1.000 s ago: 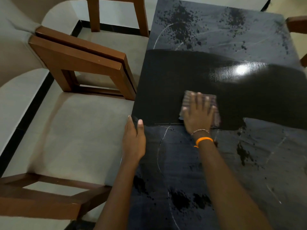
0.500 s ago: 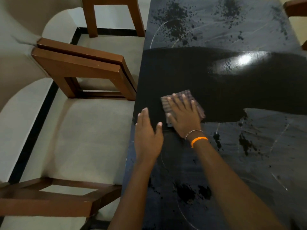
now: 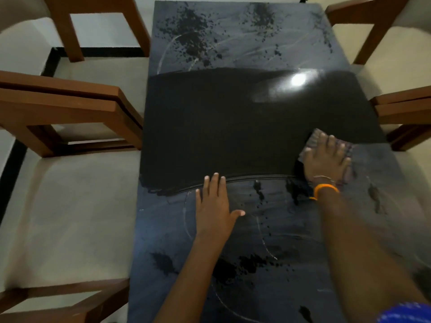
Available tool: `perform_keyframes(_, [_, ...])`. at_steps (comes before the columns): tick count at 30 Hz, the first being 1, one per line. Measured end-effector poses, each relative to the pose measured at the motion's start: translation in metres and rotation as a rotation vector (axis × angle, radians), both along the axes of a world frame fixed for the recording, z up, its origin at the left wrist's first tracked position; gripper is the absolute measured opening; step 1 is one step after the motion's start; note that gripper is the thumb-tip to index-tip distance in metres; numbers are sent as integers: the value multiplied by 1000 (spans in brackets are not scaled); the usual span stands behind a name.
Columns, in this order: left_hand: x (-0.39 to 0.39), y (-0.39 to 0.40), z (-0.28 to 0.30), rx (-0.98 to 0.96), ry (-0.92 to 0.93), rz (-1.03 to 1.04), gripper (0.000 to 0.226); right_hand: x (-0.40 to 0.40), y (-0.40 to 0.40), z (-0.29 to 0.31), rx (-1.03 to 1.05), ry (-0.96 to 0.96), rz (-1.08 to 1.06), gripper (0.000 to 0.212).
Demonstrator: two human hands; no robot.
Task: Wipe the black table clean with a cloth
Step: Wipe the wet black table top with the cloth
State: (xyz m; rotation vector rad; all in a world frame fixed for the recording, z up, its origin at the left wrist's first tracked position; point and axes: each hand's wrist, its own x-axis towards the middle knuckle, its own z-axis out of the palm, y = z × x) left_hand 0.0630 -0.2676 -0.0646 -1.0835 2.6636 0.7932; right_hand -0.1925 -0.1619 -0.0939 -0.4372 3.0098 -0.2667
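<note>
The black table (image 3: 210,127) runs away from me down the middle of the view. Its middle band is wiped dark and glossy, while the far end and the near half are dusty grey with dark splotches. My right hand (image 3: 326,159), an orange band on its wrist, presses flat with spread fingers on a checked cloth (image 3: 313,136) near the table's right edge, at the border of the wiped band. My left hand (image 3: 215,206) rests flat and open on the dusty near part, fingertips at the edge of the wiped band.
Wooden-armed chairs with pale cushions flank the table: two on the left (image 3: 77,108) and two on the right (image 3: 401,106), their arms close to the table edges. Pale floor with a black strip shows at far left.
My right hand has swept the cloth from the table's left side across to its right edge. My left hand has shifted inward from the left edge onto the tabletop. The view has swung right.
</note>
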Motion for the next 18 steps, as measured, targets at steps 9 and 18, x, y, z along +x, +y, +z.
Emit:
perform_keyframes(9, [-36,40,5,-58,9,7,100,87,-95,2,-27,-76,778,61])
perform_keyframes(18, [-96,98,10,-98,-43,-131,106,-59,49,-1,26,-16,488,76])
